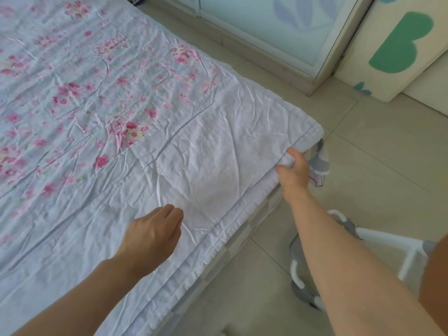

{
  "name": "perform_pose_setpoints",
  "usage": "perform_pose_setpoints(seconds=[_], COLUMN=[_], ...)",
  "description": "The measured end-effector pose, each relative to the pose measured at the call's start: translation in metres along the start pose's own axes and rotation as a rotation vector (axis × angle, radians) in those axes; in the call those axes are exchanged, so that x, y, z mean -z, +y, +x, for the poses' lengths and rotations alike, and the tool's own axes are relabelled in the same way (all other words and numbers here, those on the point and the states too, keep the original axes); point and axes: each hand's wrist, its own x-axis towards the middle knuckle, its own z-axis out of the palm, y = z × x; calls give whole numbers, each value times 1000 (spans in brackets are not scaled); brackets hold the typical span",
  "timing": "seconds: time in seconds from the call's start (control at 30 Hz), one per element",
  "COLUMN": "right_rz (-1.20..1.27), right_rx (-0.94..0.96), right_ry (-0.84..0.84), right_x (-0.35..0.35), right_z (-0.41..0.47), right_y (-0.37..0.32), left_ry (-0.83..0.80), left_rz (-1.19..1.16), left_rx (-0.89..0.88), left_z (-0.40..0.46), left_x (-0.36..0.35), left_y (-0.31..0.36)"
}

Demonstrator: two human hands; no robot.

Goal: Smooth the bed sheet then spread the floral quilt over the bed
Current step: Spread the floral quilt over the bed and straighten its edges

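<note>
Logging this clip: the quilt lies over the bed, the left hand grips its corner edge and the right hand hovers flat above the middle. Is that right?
Not quite: the hands are swapped. In the head view the right hand grips the quilt's corner edge, and the left hand is the one held flat, fingers straight, over the quilt nearer the person. The quilt does lie over the bed.

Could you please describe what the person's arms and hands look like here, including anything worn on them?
Both forearms are bare right up to the frame edge, with no sleeves showing. The left hand and the right hand wear no gloves, and no rings, watch or bracelet can be seen on the fingers or wrists that are in view.
</note>
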Motion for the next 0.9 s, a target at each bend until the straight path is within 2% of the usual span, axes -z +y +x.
perform_pose_setpoints(seconds=[0.17, 0.33, 0.6, 0.73, 0.9], right_rz=[-354, -405, -279, -272, -249], right_rx=[-85, 23, 258, 376, 430], right_ry=[-25, -60, -281, -234, -163], right_x=[17, 22, -6, -24, -41], right_z=[3, -71, -316, -457, -614], right_y=[18, 5, -83, -124, -154], left_ry=[63, 89, 213, 315, 407], left_rz=[12, -2, 13, 11, -23], left_rx=[14, 64, 92, 75, 53], left_z=[-15, -58, -180, -274, -391], left_x=[25, 51, 136, 203, 277], left_y=[-18, -36, -84, -120, -162])
